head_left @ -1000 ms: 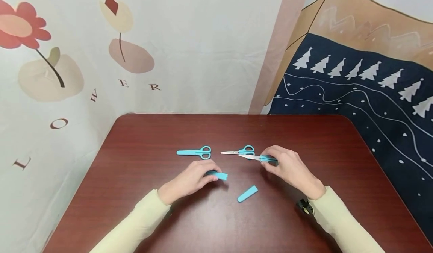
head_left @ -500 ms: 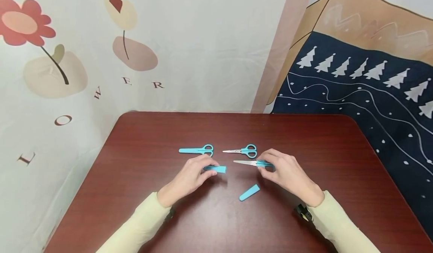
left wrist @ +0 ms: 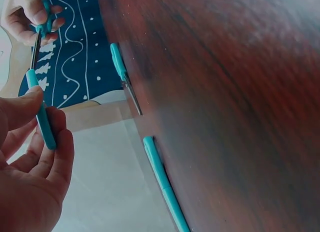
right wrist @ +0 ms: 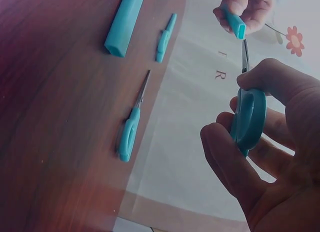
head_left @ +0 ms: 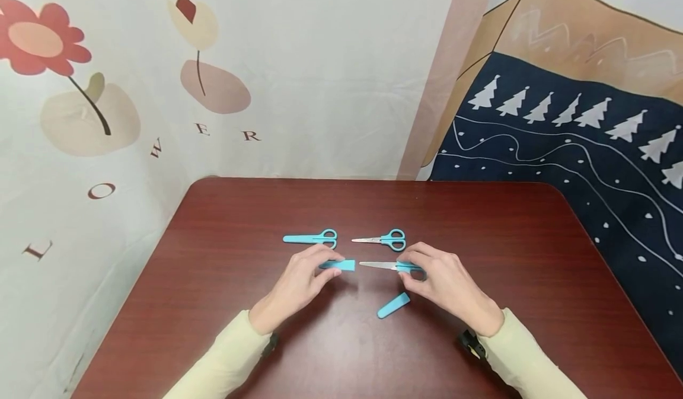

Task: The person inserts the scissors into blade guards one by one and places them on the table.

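Note:
My left hand pinches a light-blue scissors sheath between thumb and fingers, its open end facing right. My right hand grips a pair of scissors by the blue handles, blades closed and pointing left. In the head view the blade tip lies just short of the sheath's mouth, roughly in line with it. The right wrist view shows the hollow opening of the sheath close to the tip. Fingers partly cover the handles of the held scissors. Both hands are above the table.
Behind the hands lie sheathed scissors on the left and bare scissors on the right. A loose blue sheath lies nearer the person on the brown table. Printed cloth hangs behind the table.
My right hand has brought the scissors left and nearer the person, away from the bare pair. The left hand has raised the sheath slightly, bringing it level with the blades.

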A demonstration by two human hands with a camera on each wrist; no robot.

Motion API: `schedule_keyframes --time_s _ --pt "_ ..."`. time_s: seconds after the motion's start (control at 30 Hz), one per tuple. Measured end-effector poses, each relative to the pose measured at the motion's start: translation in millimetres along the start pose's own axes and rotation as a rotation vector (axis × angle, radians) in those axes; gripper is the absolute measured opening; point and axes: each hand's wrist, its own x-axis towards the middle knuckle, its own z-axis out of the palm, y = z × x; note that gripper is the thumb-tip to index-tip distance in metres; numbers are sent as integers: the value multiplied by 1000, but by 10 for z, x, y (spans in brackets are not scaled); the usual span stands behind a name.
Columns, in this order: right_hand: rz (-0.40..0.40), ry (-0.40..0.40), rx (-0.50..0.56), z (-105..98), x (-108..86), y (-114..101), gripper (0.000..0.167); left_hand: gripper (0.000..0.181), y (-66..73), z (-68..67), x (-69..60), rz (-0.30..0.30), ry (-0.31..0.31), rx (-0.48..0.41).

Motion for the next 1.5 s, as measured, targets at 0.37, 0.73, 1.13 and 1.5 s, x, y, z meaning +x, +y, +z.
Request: schedule_keyframes --time_s 0.37,0.73,1.13,1.5 --pt "15 -11 4 27 -39 -49 20 19 23 37 -23 2 -2 9" --pt "5 -27 19 67 -32 -88 20 18 24 69 -45 -8 -17 -6" --pt "-31 14 0 104 23 -115 19 19 28 85 -30 -15 -2 3" --pt "-33 4 5 140 18 -152 21 20 63 147 -27 -19 7 -10"
